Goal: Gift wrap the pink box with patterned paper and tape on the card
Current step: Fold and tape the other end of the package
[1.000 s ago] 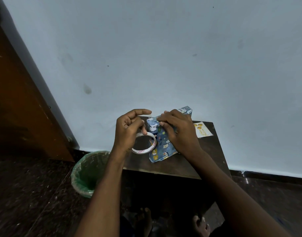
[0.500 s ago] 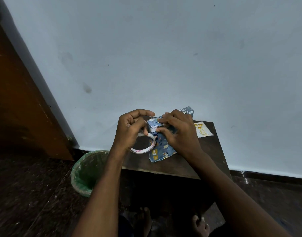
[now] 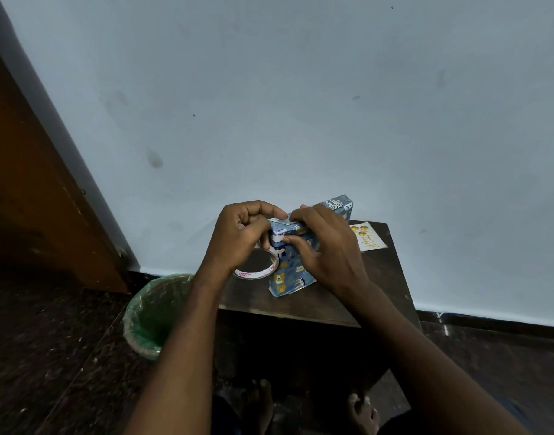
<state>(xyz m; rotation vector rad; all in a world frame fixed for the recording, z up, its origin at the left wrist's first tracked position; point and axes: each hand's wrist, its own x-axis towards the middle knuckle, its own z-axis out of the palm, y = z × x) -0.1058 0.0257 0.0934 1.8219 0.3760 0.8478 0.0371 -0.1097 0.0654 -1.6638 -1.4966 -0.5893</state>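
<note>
The wrapped box (image 3: 296, 246), covered in blue patterned paper, is stood on the dark table (image 3: 316, 306). Its upper fold is pinched by the curled right hand (image 3: 329, 249). The tape roll (image 3: 258, 266), just left of the box, is gripped by the curled left hand (image 3: 241, 237). The card (image 3: 366, 235) lies right of the box near the table's far edge, apart from it. A green-lined bin (image 3: 150, 315) stands on the floor left of the table.

a plain pale blue-grey painted wall (image 3: 300, 89) with some small dark marks fills the upper part. a brown wooden door (image 3: 33, 199) stands at the left. the dark speckled stone floor (image 3: 49, 356) carries a small dark brown wooden table (image 3: 300, 306) and, beside it, a round green-lined waste bin (image 3: 150, 312). the light is dim.
</note>
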